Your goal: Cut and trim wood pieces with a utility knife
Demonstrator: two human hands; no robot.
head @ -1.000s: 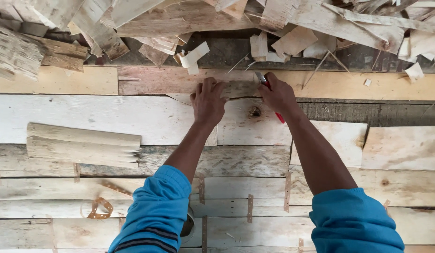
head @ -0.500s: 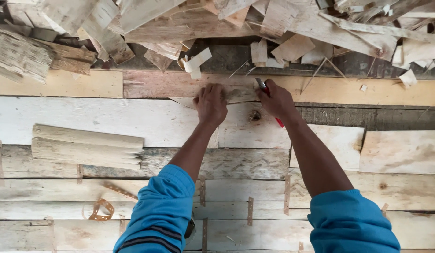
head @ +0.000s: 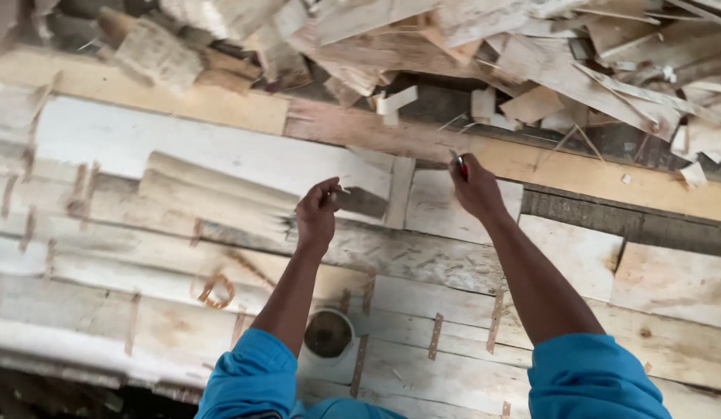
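Over pale veneer sheets, a red-handled tool is gripped by the right hand; a small scrap is pinched by the left hand.

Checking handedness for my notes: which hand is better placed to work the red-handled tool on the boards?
Probably the right hand: it already grips the red-handled tool above the pale boards. The left hand only pinches something small in its fingers.
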